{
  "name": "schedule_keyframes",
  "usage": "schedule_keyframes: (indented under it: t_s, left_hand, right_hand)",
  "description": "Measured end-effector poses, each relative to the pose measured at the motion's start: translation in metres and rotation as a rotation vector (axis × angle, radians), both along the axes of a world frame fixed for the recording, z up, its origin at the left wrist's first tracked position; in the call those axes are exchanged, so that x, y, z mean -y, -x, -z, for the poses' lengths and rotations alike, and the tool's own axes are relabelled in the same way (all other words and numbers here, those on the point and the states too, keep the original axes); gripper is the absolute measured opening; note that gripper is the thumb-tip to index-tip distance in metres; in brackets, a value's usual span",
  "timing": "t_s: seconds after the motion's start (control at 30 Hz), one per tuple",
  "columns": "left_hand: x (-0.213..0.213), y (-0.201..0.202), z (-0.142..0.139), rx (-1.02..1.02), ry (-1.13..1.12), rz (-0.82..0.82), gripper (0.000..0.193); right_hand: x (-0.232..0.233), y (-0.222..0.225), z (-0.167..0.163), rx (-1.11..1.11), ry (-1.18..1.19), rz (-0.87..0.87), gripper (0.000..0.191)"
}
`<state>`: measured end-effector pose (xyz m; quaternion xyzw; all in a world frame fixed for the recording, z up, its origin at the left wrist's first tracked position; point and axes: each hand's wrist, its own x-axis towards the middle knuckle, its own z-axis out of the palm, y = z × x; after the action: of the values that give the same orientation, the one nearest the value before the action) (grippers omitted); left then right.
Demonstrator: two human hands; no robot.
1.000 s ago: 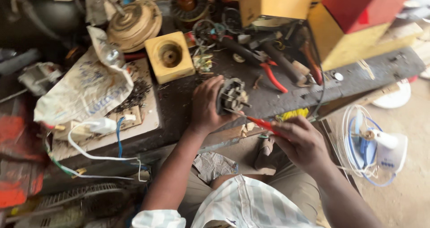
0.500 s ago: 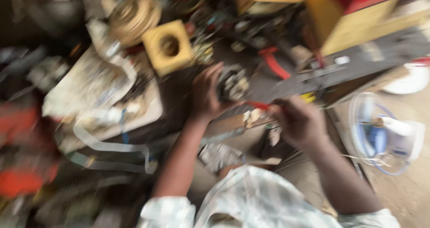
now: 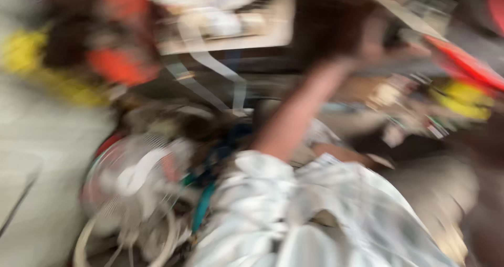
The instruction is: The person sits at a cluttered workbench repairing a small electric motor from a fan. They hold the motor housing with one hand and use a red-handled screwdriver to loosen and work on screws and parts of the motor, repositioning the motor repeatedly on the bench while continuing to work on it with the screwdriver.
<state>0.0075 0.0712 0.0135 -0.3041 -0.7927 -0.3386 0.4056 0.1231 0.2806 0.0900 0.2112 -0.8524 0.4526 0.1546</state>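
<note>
The view is smeared by fast camera motion. My left forearm [image 3: 302, 114] rises from my pale patterned sleeve [image 3: 262, 193] toward the dark bench top, where my left hand [image 3: 375, 36] is only a blur. I cannot make out what it holds. A red tool handle [image 3: 462, 62] streaks across the upper right, above a yellow blur [image 3: 462, 99]. A dark shape at the right edge may be my right hand [image 3: 491, 141], too blurred to read.
A white fan with a round wire guard [image 3: 131, 193] lies low on the left among cables. Orange [image 3: 118, 62] and yellow [image 3: 31, 57] blurs sit at the upper left. A pale board [image 3: 220, 33] with white cables lies on the bench.
The camera has swung sharply left and down, so the bench slid to the top right. The floor fan on the left came into view, and everything is now blurred.
</note>
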Motion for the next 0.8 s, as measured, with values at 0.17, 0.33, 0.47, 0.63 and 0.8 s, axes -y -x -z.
schedule_keyframes:
  t_s: [0.17,0.33,0.47,0.63,0.8]
  left_hand:
    - [-0.012,-0.005,0.005,0.034,0.066,-0.042,0.097]
    - [-0.050,0.014,0.029,0.005,0.069,-0.047,0.096]
    - [-0.042,0.012,0.022,0.011,0.072,-0.022,0.095]
    - [-0.011,0.014,0.015,0.051,0.081,0.010,0.094]
    - [0.001,0.015,0.018,0.098,0.038,-0.070,0.098]
  right_hand:
    - [0.050,-0.012,0.043,-0.001,0.008,-0.219,0.021]
    - [0.152,-0.026,0.027,-0.105,-0.064,-0.440,0.024]
    - [0.156,-0.033,0.018,-0.205,0.113,-0.513,0.026]
    - [0.062,-0.034,0.010,0.903,0.507,-0.418,0.022]
    - [-0.031,-0.054,0.054,-0.184,0.279,0.092,0.041]
